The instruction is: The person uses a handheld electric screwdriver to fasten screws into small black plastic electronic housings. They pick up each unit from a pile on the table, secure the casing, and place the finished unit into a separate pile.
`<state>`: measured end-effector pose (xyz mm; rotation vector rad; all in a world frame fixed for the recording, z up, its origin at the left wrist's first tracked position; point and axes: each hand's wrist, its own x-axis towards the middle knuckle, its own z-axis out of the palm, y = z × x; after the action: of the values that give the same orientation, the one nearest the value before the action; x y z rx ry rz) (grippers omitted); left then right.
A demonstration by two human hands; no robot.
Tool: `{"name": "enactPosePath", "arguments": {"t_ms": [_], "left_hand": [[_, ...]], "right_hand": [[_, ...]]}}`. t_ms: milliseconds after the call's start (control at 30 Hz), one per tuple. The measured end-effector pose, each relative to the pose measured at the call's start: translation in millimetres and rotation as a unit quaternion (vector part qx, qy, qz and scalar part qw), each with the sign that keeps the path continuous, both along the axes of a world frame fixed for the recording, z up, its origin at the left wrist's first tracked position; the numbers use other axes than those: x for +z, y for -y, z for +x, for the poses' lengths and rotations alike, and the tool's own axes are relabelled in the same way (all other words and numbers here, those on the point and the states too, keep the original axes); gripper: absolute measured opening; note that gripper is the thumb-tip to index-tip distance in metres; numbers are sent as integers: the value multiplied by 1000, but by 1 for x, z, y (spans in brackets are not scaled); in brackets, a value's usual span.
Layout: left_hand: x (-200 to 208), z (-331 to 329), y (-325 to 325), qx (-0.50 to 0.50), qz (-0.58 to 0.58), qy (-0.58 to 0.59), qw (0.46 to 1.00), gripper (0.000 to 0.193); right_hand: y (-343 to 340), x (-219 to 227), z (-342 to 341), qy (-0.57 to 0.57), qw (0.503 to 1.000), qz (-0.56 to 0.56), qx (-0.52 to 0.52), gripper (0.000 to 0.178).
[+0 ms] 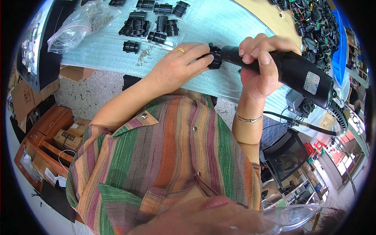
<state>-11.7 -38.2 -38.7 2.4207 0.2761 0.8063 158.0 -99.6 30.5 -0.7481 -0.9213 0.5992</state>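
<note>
My right hand [262,62] is wrapped round a black electric screwdriver [291,70], held nearly level with its nose pointing left. A coiled cord leaves its rear end. My left hand [182,64] pinches a small black plastic housing [214,56] right at the screwdriver's tip. The bit itself is hidden between the nose and the part. Left of this hand, a little heap of small screws [143,56] lies on the table, beside a single black plastic housing [131,47]. Several more black housings [160,24] are gathered farther back.
Pale foam sheeting covers the table [105,58]. A clear plastic bag of screws [84,27] lies at the far left. At the far right a blue bin [340,51] stands by a pile of black parts with wires [315,35]. An office chair [286,152] stands to the right.
</note>
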Motion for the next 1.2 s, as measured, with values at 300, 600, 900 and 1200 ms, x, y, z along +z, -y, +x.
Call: {"name": "enactPosePath", "arguments": {"t_ms": [300,600,900,1200], "left_hand": [[1,-3,3,13,3,-16,1000,33],[-5,-3,2,14,11,-1,1000,31],[-4,-28,16,12,28,23,999,30],[-8,-38,30,35,68,15,997,19]], "right_hand": [[-11,-7,0,-21,1000,-12,18,30],[-8,-6,-2,30,999,-27,27,32],[7,21,-16,-48,997,36,50,43],[-32,-16,-78,-18,990,8,140,35]]}}
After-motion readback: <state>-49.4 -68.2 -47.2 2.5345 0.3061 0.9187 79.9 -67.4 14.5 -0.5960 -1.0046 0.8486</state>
